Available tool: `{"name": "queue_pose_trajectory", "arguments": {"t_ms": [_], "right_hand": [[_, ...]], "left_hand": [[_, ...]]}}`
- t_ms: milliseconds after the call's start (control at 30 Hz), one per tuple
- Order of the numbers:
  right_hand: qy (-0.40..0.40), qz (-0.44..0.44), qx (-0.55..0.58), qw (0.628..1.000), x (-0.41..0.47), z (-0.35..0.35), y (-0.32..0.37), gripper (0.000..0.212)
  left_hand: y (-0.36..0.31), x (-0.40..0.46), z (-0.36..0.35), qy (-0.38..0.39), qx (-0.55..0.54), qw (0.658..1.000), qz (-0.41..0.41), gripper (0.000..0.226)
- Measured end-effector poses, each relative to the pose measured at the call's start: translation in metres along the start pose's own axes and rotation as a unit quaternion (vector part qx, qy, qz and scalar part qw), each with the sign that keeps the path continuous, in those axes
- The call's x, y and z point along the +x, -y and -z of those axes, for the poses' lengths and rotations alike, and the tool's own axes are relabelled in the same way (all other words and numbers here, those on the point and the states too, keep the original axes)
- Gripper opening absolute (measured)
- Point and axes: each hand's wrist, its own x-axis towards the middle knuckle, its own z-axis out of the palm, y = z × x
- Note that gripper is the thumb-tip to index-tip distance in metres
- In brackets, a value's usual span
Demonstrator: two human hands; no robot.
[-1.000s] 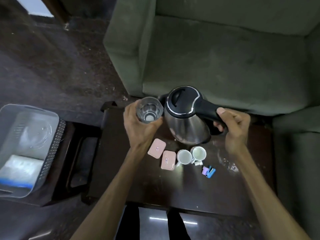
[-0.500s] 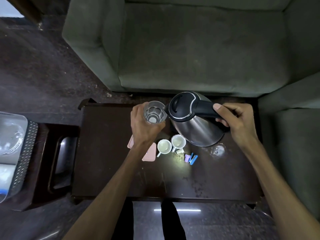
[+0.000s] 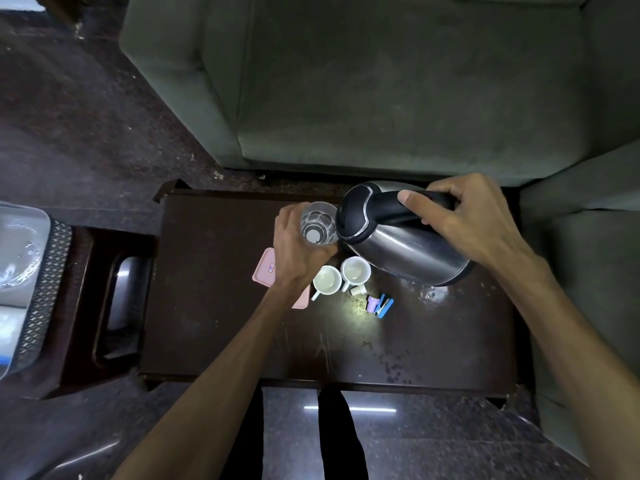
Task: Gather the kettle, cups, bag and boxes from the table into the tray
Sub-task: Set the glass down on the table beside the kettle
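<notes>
- The right hand point(image 3: 479, 225) is curling its grip round the black handle of the kettle point(image 3: 401, 237), which is tilting with its lid end towards the glass.
- The left hand point(image 3: 299, 252) is wrapping its grip round a clear glass point(image 3: 318, 224), holding it just beside the kettle's lid end, above the tabletop point(image 3: 214, 306).
- Two white cups point(image 3: 341, 277) are sitting side by side on the tabletop, directly below the kettle and glass; two pink boxes point(image 3: 265, 271) are lying partly hidden under the left wrist.
- A small white piece and some purple and blue bits point(image 3: 380, 304) are lying near the cups; whether these are the bag I cannot tell.
- The tray point(image 3: 117, 299) is sitting on a lower stand to the left, well apart from both hands; a clear tub is standing beyond it at the frame edge.
- Risks, as I judge them:
  - The kettle is leaning; any water left inside could be running out over the cups and boxes.
  - The glass and kettle are nearly touching, so a knock could be loosening the left grip on smooth glass.
  - Carrying both across to the tray means passing over the cups, and a low swing could be tipping them.
  - A wet patch near the kettle's base could be making things slide.
</notes>
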Motion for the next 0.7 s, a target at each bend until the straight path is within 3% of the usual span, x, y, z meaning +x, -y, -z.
{"name": "queue_pose_trajectory", "arguments": {"t_ms": [700], "right_hand": [[0.041,0.032,-0.127,0.991,0.026,-0.01,0.038,0.066]], "left_hand": [[0.015,0.004,-0.005,0.01,-0.008,1.0,0.018,0.075]]}}
